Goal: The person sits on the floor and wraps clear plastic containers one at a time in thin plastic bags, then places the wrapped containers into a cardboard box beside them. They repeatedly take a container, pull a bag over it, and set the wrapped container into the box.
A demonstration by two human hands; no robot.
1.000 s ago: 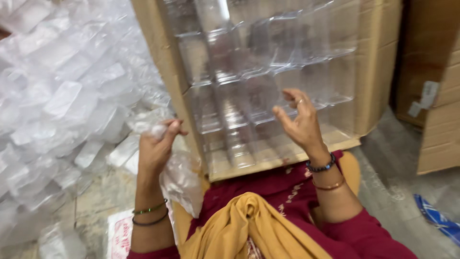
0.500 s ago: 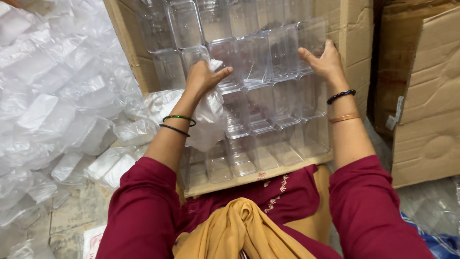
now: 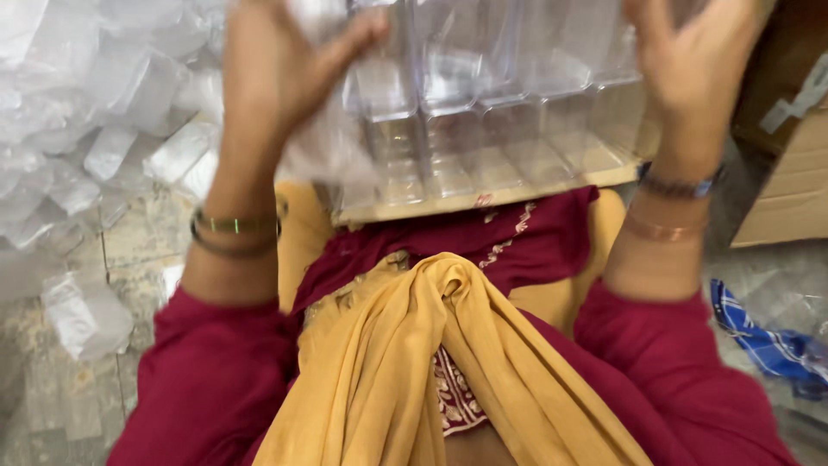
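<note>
Head view: clear plastic boxes (image 3: 483,112), glossy and see-through, stand stacked in the cardboard carton (image 3: 483,200). Left hand (image 3: 276,69) grips crinkly plastic wrap (image 3: 332,160) against them; right hand (image 3: 690,69) presses the stack, fingers spread.

One head-worn camera looks steeply down from close above, facing forward over the person's lap toward the cardboard box (image 3: 483,194) just ahead.
</note>
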